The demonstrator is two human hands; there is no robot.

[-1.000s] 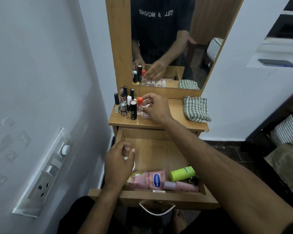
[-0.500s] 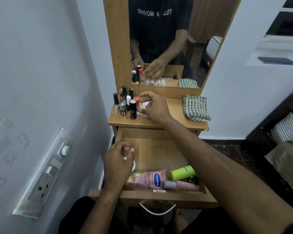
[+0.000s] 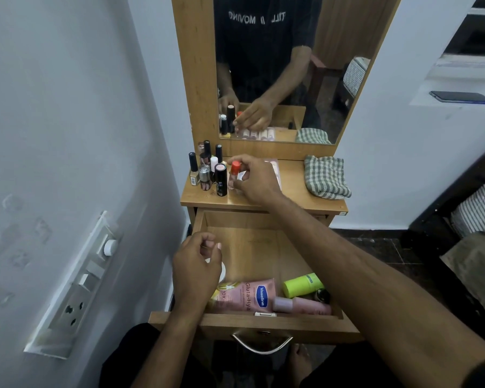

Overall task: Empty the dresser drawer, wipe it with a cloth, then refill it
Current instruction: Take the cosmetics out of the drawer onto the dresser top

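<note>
A: The right grip [image 3: 252, 179] pinches the small red-capped bottle [image 3: 235, 175] low on its clear body, standing it on the dresser worktop [image 3: 291, 189] just beside the cluster of nail polishes and lipsticks [image 3: 207, 172].

B: And the left?

A: The left hand [image 3: 195, 271] hangs over the open drawer [image 3: 252, 247] with its fingers curled; something white and round [image 3: 221, 271] shows under it, but I cannot tell whether the hand holds it.

B: How should this step go?

A: Set the bottle flat on its base before letting go, close to the others yet not knocking them (those tall caps look likely to topple). Keep the checked cloth [image 3: 325, 177] at the worktop's right end clear for wiping.

B: What remains?

A: The pink Vaseline tube [image 3: 247, 296], green stick [image 3: 303, 285] and pink bottle [image 3: 300, 306] lie at the drawer's front. Lift those next.
</note>
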